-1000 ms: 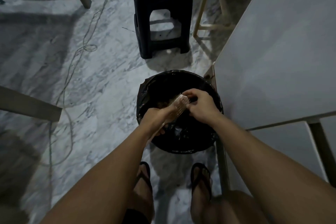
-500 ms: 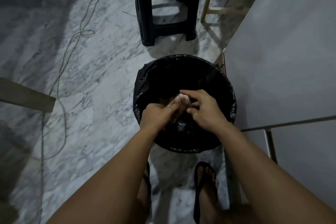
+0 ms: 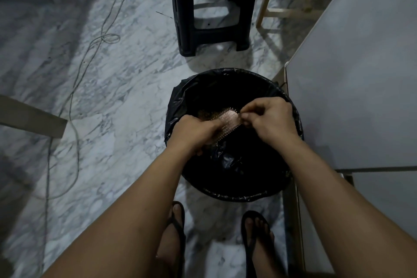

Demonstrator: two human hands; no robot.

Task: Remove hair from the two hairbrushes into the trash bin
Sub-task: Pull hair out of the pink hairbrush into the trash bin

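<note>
The marble floor [image 3: 117, 88] is white with grey veins. On it stands a round trash bin [image 3: 234, 194] lined with a black bag, just beside the grey worktop [image 3: 361, 74]. Beyond the bin stands a black plastic stool [image 3: 214, 34]. A thin cable [image 3: 90, 52] trails across the floor at left.

- one pink hairbrush [image 3: 226, 119]
- one trash bin [image 3: 279, 189] with a black bag in it
- two hands: a left hand [image 3: 195, 134] and a right hand [image 3: 268, 117]
- one black plastic stool [image 3: 214, 7]
- two feet in black flip-flops [image 3: 253, 232]
- one white table [image 3: 361, 74]
- one thin cable [image 3: 74, 97] on the floor
</note>
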